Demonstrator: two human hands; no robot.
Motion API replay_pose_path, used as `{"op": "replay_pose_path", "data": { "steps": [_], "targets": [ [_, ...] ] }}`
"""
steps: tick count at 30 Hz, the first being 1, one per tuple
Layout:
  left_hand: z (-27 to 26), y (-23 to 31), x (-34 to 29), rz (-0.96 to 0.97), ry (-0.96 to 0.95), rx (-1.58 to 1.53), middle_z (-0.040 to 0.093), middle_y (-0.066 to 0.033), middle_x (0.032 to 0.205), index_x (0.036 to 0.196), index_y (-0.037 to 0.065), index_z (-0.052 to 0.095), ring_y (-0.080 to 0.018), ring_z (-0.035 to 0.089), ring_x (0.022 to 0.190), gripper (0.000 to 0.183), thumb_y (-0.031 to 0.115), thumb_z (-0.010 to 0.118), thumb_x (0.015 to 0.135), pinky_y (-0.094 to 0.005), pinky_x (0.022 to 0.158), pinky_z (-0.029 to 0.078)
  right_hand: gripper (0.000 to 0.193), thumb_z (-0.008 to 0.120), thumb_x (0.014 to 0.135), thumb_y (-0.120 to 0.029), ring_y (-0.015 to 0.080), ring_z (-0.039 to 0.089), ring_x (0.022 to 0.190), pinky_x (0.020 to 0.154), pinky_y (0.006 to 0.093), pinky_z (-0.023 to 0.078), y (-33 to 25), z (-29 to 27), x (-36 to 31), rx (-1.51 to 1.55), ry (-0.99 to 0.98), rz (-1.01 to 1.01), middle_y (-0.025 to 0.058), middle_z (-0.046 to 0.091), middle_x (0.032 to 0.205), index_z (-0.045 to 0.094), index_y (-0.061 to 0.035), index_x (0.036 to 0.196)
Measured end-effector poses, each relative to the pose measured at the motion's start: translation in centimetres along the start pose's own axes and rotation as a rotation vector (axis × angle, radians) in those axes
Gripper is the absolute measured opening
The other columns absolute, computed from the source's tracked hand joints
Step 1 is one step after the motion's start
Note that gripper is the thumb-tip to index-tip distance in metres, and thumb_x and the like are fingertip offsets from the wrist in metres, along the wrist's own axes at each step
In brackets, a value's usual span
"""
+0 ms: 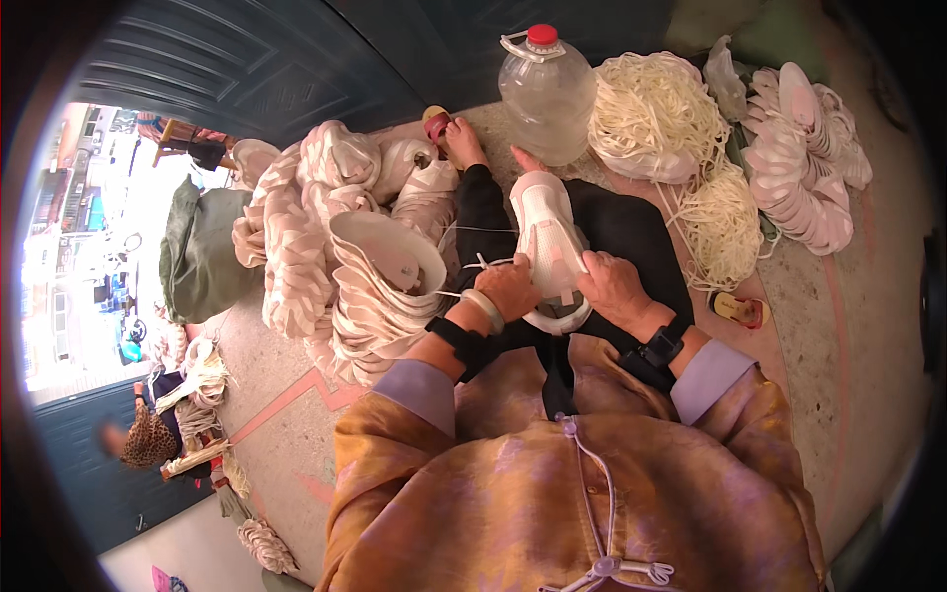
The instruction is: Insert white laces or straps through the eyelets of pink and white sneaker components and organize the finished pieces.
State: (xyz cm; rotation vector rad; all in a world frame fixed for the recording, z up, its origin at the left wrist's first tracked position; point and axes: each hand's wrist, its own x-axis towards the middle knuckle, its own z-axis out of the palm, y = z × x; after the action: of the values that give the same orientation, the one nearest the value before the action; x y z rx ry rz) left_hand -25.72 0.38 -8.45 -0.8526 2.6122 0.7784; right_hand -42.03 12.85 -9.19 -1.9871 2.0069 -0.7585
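The white shoe upper [546, 237] lies on the person's lap, over the black trousers [631, 232], with its toe pointing away toward the bare feet. Both hands are closed on it. The left hand [508, 286] grips its left edge near the opening and also pinches a thin white lace [464, 229], which runs out to the left. The right hand [614, 286] holds the right edge, with the fingers curled under the rim. Each wrist carries a black strap, and the left wrist also has a pale bangle [485, 308].

Just beside the left knee there is a big pile of white uppers [335, 247], stacked one inside another on the floor. Beyond the feet stands a clear plastic jug [548, 91] with a red cap. To its right lies a heap of cream laces [661, 113], and further right a stack of pale pink insoles [804, 158]. A small sandal [740, 310] lies on the floor near the right knee. Another person sits far off at the lower left.

The risk here seems to be the lace. It is thin and stretched, so it could slip from the left fingers, or catch on the pile next to it and pull some uppers down. The upper is soft and is held only at its edges, so a loose grip may let it twist or slide off the lap.
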Motion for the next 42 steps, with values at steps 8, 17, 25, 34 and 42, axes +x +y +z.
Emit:
{"op": "replay_pose_path", "data": {
  "steps": [8,17,25,34,42],
  "targets": [
    [-0.5,2.1,-1.1,-0.137,-0.064,0.067,0.060,-0.0279,0.079,0.098,-0.009,0.040,-0.0386,0.062,0.077,0.060,0.048,0.048,0.081,-0.0445,0.068,0.048,0.013,0.049,0.074,-0.015,0.0343,0.056,0.060,0.056,0.0409,0.048,0.8,0.2,0.2,0.095,-0.022,-0.007,0.0177,0.053,0.062,0.045,-0.0025,0.071],
    [2.1,0.2,0.4,-0.078,0.046,0.188,0.061,-0.0243,0.081,0.098,-0.006,0.040,-0.0385,0.061,0.078,0.048,0.037,0.052,0.079,-0.0441,0.068,0.048,0.014,0.049,0.074,-0.015,0.0354,0.055,0.061,0.058,0.0421,0.047,1.1,0.3,0.7,0.208,0.001,-0.002,0.0179,0.054,0.063,0.046,-0.0022,0.070],
    [0.6,1.6,0.5,-0.115,0.091,0.033,0.060,-0.0227,0.075,0.094,-0.010,0.037,-0.0362,0.062,0.072,0.062,0.033,0.068,0.063,-0.0420,0.063,0.050,0.014,0.049,0.074,-0.015,0.0352,0.056,0.064,0.061,0.0431,0.046,2.0,0.8,2.6,0.146,-0.073,-0.040,0.0178,0.054,0.064,0.046,-0.0021,0.070],
    [2.0,1.2,1.4,-0.182,0.138,-0.051,0.060,-0.0232,0.074,0.097,-0.008,0.035,-0.0382,0.061,0.071,0.052,0.026,0.062,0.068,-0.0434,0.062,0.050,0.018,0.053,0.076,-0.014,0.0369,0.056,0.074,0.068,0.0437,0.046,2.1,0.7,2.3,0.087,-0.270,0.056,0.0187,0.055,0.078,0.045,-0.0013,0.085],
    [2.3,1.2,1.9,-0.206,0.099,-0.133,0.060,-0.0256,0.081,0.099,-0.008,0.032,-0.0385,0.061,0.077,0.052,0.023,0.061,0.069,-0.0432,0.069,0.049,0.031,0.063,0.073,-0.013,0.0375,0.055,0.086,0.074,0.0429,0.046,2.2,-0.1,2.0,0.131,-0.373,0.125,0.0201,0.054,0.089,0.043,-0.0012,0.093]
  ]
}}
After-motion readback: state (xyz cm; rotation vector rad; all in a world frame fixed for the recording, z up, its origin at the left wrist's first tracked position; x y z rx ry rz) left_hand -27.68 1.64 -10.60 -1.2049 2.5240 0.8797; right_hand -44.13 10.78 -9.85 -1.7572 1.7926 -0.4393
